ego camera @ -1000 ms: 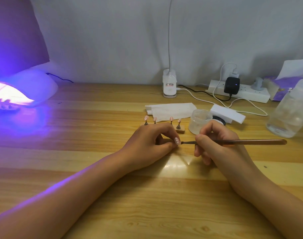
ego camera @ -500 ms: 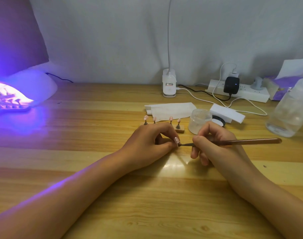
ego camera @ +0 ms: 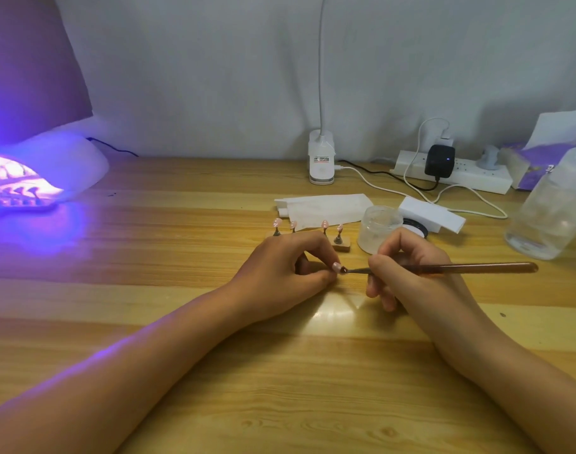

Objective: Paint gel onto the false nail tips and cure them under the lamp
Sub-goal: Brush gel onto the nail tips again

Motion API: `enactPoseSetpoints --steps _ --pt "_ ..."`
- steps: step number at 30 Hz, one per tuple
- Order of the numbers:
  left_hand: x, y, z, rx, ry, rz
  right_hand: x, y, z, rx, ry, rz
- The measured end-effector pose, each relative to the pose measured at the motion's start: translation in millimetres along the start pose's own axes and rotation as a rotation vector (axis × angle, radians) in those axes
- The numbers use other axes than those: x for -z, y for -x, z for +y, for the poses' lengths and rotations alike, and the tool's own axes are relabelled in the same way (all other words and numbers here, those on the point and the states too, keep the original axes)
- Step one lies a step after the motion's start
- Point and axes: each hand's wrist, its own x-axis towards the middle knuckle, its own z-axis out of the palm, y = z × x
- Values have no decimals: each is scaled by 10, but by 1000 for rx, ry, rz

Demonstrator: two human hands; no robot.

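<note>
My left hand (ego camera: 286, 267) rests on the wooden table and pinches a small stand carrying a pale pink false nail tip (ego camera: 336, 266). My right hand (ego camera: 407, 270) grips a brown-handled brush (ego camera: 486, 268) whose dark bristle end touches that tip. Just behind my left hand a wooden holder (ego camera: 341, 246) carries several more pink tips on little stands (ego camera: 324, 225). The white curing lamp (ego camera: 54, 165) glows violet at the far left, with small stands visible inside its mouth.
A frosted jar (ego camera: 380, 229) and a black-rimmed pot (ego camera: 417, 227) stand behind my right hand. White wipes (ego camera: 326, 209), a white block (ego camera: 432, 213), a desk-lamp base (ego camera: 322, 162), a power strip (ego camera: 457, 173) with cables, a clear bottle (ego camera: 555, 208) and a tissue pack (ego camera: 529, 165) line the back.
My right hand has shifted the brush slightly left, bringing its bristle end onto the nail tip. My left hand has stayed where it was.
</note>
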Motion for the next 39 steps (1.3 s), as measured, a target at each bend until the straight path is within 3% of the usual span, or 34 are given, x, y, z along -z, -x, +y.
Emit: enactPoseSetpoints --steps 10,25,39 --pt "0 2 18 -10 -11 -8 17 29 -28 61 -135 92" --pt "-11 8 26 -51 -72 -5 -6 37 -39 18 -19 -41" --pt "-16 8 -6 -68 -120 28 9 16 -3 27 -1 59"
